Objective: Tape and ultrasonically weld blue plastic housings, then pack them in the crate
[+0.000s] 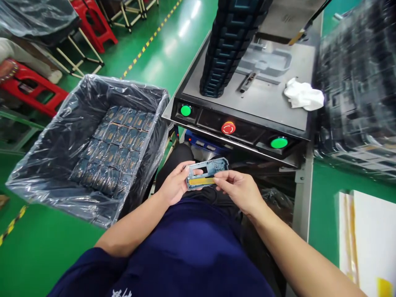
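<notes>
Both my hands are held over my lap, in front of the machine. My left hand (176, 183) grips the left end of a flat blue-grey metal frame (208, 166), which has a rectangular cut-out. A yellow adhesive strip (201, 181) lies along the frame's lower edge. My right hand (237, 190) pinches the frame's right end, with its fingertips at the end of the strip. To my left stands a plastic-lined crate (123, 88) holding rows of similar frames (114, 144).
Ahead stands a machine with green buttons (185, 110), a red emergency stop (228, 128), a grey fixture plate (262, 62), a white cloth (303, 95) and a black stack of trays (229, 49). More dark trays (355, 82) are at right; red stools (93, 24) at upper left.
</notes>
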{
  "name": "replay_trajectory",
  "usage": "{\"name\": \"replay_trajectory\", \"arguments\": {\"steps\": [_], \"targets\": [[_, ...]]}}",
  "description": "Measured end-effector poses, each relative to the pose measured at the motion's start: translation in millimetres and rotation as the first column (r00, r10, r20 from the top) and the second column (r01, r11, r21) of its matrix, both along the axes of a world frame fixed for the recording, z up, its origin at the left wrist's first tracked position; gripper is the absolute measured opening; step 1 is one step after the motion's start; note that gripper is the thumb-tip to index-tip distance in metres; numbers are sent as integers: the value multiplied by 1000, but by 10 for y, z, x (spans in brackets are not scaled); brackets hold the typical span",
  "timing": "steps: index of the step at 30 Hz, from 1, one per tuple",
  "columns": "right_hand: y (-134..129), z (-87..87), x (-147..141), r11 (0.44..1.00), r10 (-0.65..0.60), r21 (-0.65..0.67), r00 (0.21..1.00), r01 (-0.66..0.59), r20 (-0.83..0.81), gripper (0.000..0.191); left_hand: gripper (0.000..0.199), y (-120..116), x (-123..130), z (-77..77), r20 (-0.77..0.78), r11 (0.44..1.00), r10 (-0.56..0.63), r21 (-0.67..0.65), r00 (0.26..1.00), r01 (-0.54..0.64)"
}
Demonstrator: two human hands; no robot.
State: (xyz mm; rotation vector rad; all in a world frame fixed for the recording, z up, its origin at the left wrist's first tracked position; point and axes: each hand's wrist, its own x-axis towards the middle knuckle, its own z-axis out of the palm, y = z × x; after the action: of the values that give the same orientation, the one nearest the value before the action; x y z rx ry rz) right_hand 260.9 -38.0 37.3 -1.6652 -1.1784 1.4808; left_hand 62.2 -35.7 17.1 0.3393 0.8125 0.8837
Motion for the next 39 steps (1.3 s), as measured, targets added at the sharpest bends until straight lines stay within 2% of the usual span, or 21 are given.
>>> {"name": "replay_trajectory", "arguments": {"steps": [13, 19, 22, 24, 27, 29, 30, 32, 34, 35, 37, 39], "targets": [[16, 5, 79, 985, 132, 85, 972, -151, 195, 30, 44, 1, 40, 35, -40, 1000, -17, 7, 999, 17], [-8, -5, 6, 979, 151, 98, 958, -179, 245, 25, 63, -42, 66, 40, -160, 998, -36, 44, 986, 44], [-19, -3, 31, 969, 188, 100, 935, -227, 301, 23, 65, -42, 72, 47, -213, 998, -36, 37, 976, 45], [-13, 40, 84, 961, 155, 153, 906, -231, 394, 22, 63, -35, 63, 45, -227, 998, -36, 41, 973, 46], [28, 166, 202, 941, 12, 279, 841, -193, 540, 21, 61, -21, 24, 27, -228, 996, -44, 59, 973, 59], [70, 258, 279, 901, -20, 359, 805, -243, 594, 22, 60, -13, -5, 10, -227, 995, -59, 68, 972, 77], [92, 296, 308, 864, 5, 394, 788, -314, 615, 26, 59, -10, -16, 3, -226, 994, -67, 72, 972, 85], [129, 338, 337, 740, 114, 436, 734, -512, 669, 42, 59, -6, -31, -6, -218, 992, -84, 75, 972, 102], [153, 333, 330, 594, 229, 418, 642, -688, 731, 63, 59, -5, -37, -3, -200, 989, -112, 74, 973, 129], [160, 319, 317, 540, 272, 391, 594, -746, 758, 70, 59, -4, -38, 2, -189, 987, -129, 74, 973, 145], [169, 289, 289, 488, 316, 333, 519, -807, 794, 77, 61, 2, -38, 18, -176, 982, -157, 76, 972, 172], [183, 293, 282, 478, 331, 299, 485, -826, 810, 77, 62, 19, -38, 35, -183, 978, -174, 80, 968, 191]]}}
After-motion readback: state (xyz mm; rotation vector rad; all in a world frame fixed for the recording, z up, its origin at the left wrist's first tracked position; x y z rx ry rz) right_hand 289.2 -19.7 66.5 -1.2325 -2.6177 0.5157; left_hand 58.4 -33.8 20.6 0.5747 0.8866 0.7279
